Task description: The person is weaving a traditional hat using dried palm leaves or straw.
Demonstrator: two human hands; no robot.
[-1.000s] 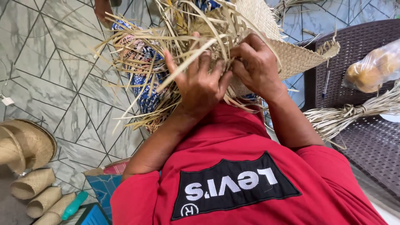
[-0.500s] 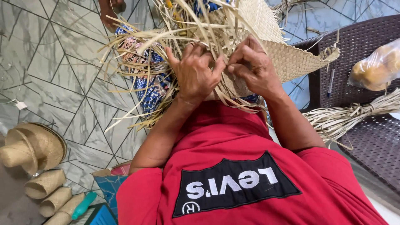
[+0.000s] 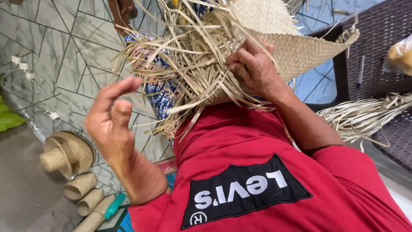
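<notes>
Greenery (image 3: 9, 119) showed at the far left edge, above a grey floor. Woven straw hats and small woven cups (image 3: 71, 172) lay stacked on the tiled floor (image 3: 56, 56), with a teal-handled tool (image 3: 115, 205) just beside the lowest cup. Right of them, the left hand (image 3: 112, 124) was raised clear of the work, its fingers (image 3: 122, 88) loosely curled and holding nothing; a thin pale strand ran near the fingertips, though whether it touched them could not be told. Between the hands, loose straw strips (image 3: 189, 73) splayed out from the unfinished edge of a half-woven straw piece (image 3: 296, 47), held up over blue patterned cloth (image 3: 161, 96) and the person's red shirt (image 3: 257, 141). The right hand (image 3: 255, 71) gripped that piece at its ragged edge, fingers (image 3: 240, 60) clenched around strips and weave together. Farther right, a bundle of dried straw (image 3: 365, 114) lay across a dark wicker chair (image 3: 382, 38), and a clear bag with something yellow inside (image 3: 399, 53) sat at the right edge.
</notes>
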